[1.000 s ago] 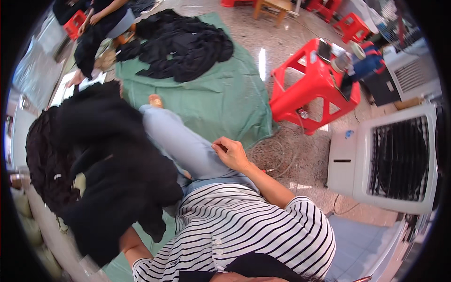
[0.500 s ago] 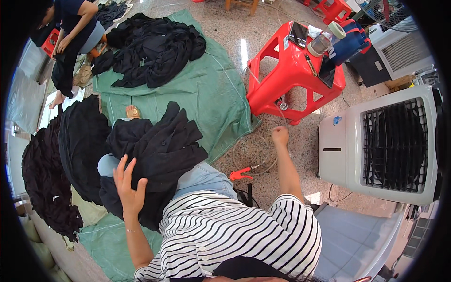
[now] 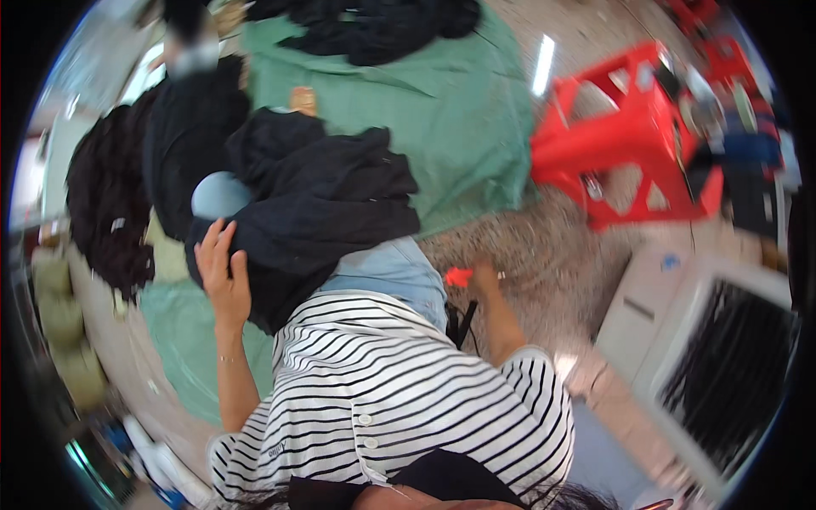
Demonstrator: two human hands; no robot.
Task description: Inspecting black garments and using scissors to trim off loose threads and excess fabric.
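A black garment (image 3: 314, 200) lies bunched over my lap and knees. My left hand (image 3: 223, 276) rests at its near left edge, fingers stretched out and holding nothing. Low beside my right hip, my right hand (image 3: 486, 279) is at a red air blow gun (image 3: 457, 277) near the floor and covers part of it. Blur smears those fingers, so whether they close round the gun does not show. My light-blue knee (image 3: 221, 195) pokes out to the left of the garment.
A green sheet (image 3: 459, 110) covers the floor ahead, with a black cloth heap (image 3: 382, 30) on it. More dark cloth (image 3: 110, 195) is piled at left. To the right stand a red stool (image 3: 595, 144) bearing several items and a white air cooler (image 3: 646, 310).
My right hand has come down from beside the stool to the red blow gun. My left hand stays by the garment. The whole view has shifted and turned.
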